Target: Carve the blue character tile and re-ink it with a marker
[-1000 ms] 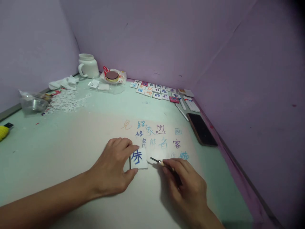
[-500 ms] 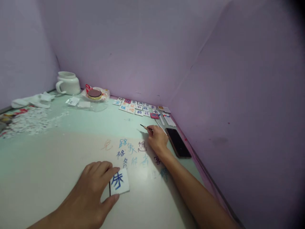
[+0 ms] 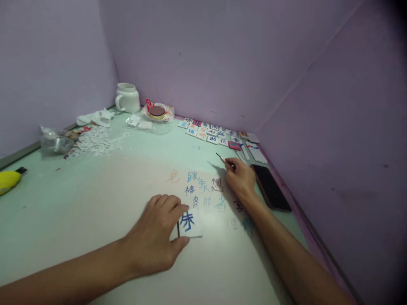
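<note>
My left hand [image 3: 159, 237] rests on the table and pinches a small white tile [image 3: 190, 223] with a blue character between thumb and forefinger. My right hand [image 3: 240, 178] is stretched forward toward the far right, closed round a thin carving tool [image 3: 221, 159] whose metal tip points up and left. Between the hands, coloured characters [image 3: 203, 188] are stamped on the pale table top.
Rows of lettered tiles [image 3: 210, 131] and white pens [image 3: 256, 152] lie at the back right, a dark phone [image 3: 270, 181] by the right wall. A white mug [image 3: 127, 97], a round tin [image 3: 157, 111], white shavings [image 3: 95, 142], tissue and a yellow object [image 3: 9, 180] sit left.
My right hand moved with the tool from beside the tile forward to the far right. My left hand stayed pinched on the tile. The head camera swung about.
</note>
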Tool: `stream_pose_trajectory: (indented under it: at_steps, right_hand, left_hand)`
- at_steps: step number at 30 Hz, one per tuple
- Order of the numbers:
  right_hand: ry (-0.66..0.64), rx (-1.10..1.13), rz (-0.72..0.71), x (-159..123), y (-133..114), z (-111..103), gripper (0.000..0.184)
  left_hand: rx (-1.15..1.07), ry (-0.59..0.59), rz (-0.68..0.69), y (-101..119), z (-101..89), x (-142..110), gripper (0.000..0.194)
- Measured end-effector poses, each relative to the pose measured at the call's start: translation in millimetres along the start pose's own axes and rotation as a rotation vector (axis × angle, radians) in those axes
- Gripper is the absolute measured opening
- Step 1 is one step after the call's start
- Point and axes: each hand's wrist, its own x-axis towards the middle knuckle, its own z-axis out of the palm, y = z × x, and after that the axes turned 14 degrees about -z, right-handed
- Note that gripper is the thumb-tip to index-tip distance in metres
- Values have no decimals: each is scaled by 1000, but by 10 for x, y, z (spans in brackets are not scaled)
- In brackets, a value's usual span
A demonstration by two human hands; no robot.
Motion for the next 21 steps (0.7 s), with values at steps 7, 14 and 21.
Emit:
stream_pose_trajectory:
  at_steps: [7,14,21]
  right_hand:
    - [38,503,-300,-958,-431,-332,11]
    - [-166,1144,-101,-1210,-463,-408,17]
    - [-302,1430,134,-1230,-399,-412,17]
  left_hand:
    - [-22,-11,-25,43,-6,-22,39]
    - [-47,-10,-36,48,7,-22,36]
    - [-47,-25,-35,74,-4,-17,36]
